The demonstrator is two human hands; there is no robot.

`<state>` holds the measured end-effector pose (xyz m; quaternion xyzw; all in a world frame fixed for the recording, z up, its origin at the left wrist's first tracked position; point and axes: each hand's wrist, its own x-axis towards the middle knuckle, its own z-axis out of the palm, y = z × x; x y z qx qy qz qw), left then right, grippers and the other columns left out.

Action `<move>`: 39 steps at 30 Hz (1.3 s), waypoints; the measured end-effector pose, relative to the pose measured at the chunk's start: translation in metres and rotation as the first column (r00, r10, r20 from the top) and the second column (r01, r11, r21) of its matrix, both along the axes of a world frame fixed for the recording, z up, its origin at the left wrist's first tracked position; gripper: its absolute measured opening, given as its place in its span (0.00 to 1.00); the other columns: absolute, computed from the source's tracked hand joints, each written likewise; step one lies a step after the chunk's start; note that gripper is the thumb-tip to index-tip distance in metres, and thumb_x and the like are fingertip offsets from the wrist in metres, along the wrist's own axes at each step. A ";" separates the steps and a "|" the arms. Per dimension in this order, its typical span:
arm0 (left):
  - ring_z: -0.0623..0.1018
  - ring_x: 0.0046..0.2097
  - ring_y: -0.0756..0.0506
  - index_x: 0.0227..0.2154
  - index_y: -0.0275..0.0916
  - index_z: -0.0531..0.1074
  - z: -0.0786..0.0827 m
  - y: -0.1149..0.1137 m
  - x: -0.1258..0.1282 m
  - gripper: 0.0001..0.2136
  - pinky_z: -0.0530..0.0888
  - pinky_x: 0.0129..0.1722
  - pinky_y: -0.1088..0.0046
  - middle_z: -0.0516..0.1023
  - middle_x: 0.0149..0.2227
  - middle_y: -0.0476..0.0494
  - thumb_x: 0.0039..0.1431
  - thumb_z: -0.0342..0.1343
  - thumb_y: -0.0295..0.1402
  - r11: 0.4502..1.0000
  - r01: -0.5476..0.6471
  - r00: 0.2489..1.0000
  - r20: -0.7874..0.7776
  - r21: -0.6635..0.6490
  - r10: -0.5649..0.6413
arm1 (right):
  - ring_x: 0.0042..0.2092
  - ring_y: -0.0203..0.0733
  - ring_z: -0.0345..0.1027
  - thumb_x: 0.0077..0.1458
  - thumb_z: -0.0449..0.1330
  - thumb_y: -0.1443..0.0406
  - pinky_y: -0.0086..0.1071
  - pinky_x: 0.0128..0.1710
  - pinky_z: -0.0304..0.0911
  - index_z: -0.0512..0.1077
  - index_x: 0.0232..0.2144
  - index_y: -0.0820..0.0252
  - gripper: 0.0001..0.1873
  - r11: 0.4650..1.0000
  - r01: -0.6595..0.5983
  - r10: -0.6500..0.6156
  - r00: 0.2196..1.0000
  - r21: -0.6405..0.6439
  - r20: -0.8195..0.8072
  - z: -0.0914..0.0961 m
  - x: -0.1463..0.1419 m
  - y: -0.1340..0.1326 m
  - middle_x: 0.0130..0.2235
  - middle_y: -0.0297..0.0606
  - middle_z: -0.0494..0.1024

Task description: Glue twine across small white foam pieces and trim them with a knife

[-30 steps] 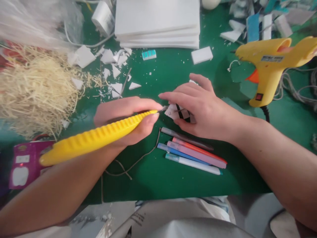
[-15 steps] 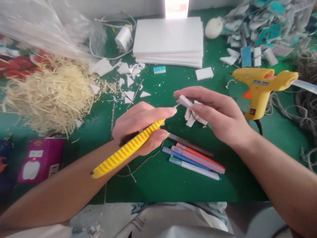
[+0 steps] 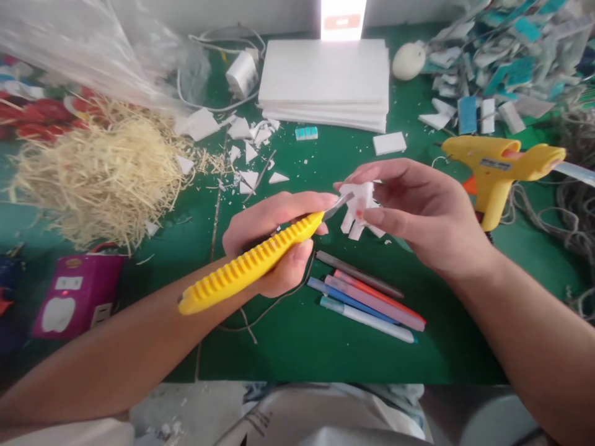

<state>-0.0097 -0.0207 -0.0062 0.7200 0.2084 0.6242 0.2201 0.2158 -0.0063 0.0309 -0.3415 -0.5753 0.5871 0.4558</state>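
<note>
My left hand (image 3: 274, 238) is closed around a yellow utility knife (image 3: 251, 263), its ribbed handle slanting down to the left. The knife's blade points up to the right and reaches the edge of a small white foam piece (image 3: 360, 201). Between the thumb and fingers of my right hand (image 3: 413, 210) that piece is pinched; it has a small reddish spot on its face. Several white foam offcuts (image 3: 356, 230) show just below it, and I cannot tell whether they are attached. Below the hands lie several marker pens (image 3: 372, 303) side by side.
A yellow glue gun (image 3: 499, 167) lies at right, near tangled cord. Stacked white foam sheets (image 3: 323, 71) stand at the back. At left are a pile of pale straw (image 3: 106, 179) and a purple box (image 3: 77, 294). Foam scraps (image 3: 515, 68) are heaped at back right.
The foam piece has been turned, so its broad face with the reddish spot now shows. The knife has shifted slightly up and right, and more of its blade is visible.
</note>
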 end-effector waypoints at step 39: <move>0.89 0.41 0.47 0.62 0.39 0.79 0.010 -0.008 -0.013 0.17 0.90 0.46 0.72 0.89 0.55 0.38 0.77 0.61 0.40 0.990 -0.011 0.971 -0.237 -0.142 -0.023 | 0.48 0.44 0.85 0.60 0.71 0.69 0.42 0.54 0.81 0.89 0.48 0.47 0.15 0.990 0.085 -0.071 0.991 -0.116 0.116 0.000 0.001 -0.001 0.46 0.29 0.91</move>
